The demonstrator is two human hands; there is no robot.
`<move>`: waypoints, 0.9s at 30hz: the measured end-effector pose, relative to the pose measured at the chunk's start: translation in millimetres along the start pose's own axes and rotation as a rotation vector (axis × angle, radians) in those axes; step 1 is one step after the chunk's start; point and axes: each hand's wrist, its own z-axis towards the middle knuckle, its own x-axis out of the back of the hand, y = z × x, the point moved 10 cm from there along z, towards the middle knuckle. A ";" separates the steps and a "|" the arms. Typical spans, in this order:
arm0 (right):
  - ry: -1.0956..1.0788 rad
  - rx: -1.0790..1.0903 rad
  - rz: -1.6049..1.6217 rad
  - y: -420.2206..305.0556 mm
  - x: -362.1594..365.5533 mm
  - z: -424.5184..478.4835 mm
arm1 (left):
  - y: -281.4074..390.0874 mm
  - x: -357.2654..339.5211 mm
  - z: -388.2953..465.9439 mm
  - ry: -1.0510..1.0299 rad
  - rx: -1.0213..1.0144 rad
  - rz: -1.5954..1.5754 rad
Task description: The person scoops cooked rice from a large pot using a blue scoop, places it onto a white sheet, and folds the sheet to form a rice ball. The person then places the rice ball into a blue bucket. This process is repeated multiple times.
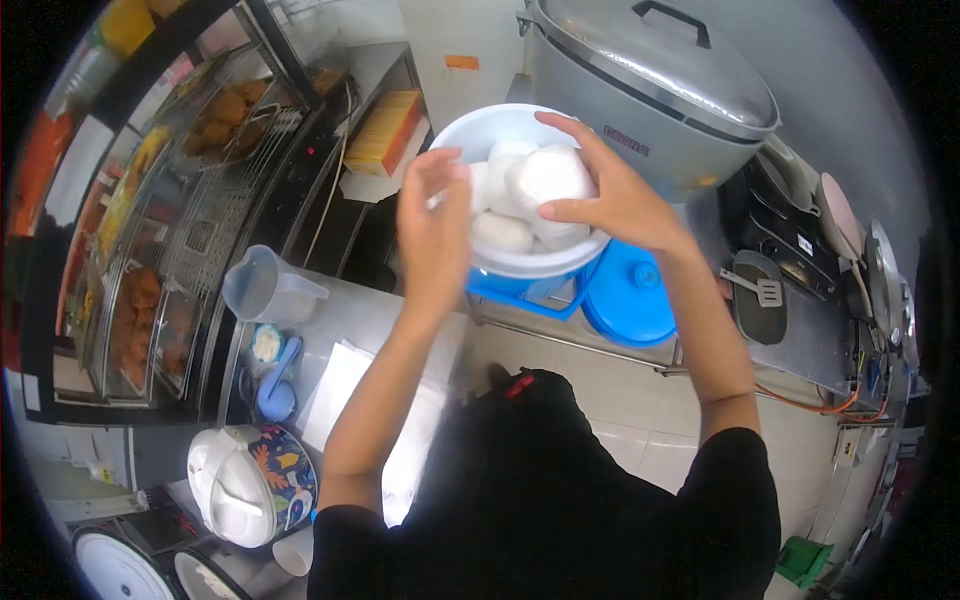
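A white round tub (480, 124) stands before me, holding several white, rounded bundles (502, 232) that look wrapped in thin plastic. My right hand (611, 180) reaches over the tub's far right side, thumb and fingers around the topmost white bundle (555, 176). At the left rim is my left hand (435, 217), blurred, with its fingers bent and apart and nothing clearly held. Blue plastic (525, 289) shows under the tub. Beside it lies a round blue lid (634, 292) with a knob.
A large metal rice cooker (645, 97) stands behind the tub. To the left are a glass display warmer (187, 217) with fried food, a clear measuring jug (262, 289) and a patterned rice cooker (255, 480). A slotted turner (757, 289) and pans occupy the right counter.
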 end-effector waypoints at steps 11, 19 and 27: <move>-0.281 -0.213 -0.266 67.2 -12.1 6.3 | -16.5 -34.4 14.2 -0.428 -0.175 0.735; -0.255 -0.374 -0.286 66.4 3.7 5.6 | -41.9 -58.8 8.1 -0.573 0.056 0.648; -0.104 -0.120 -0.457 38.5 4.0 7.3 | -44.2 -60.3 8.6 -0.615 0.079 0.748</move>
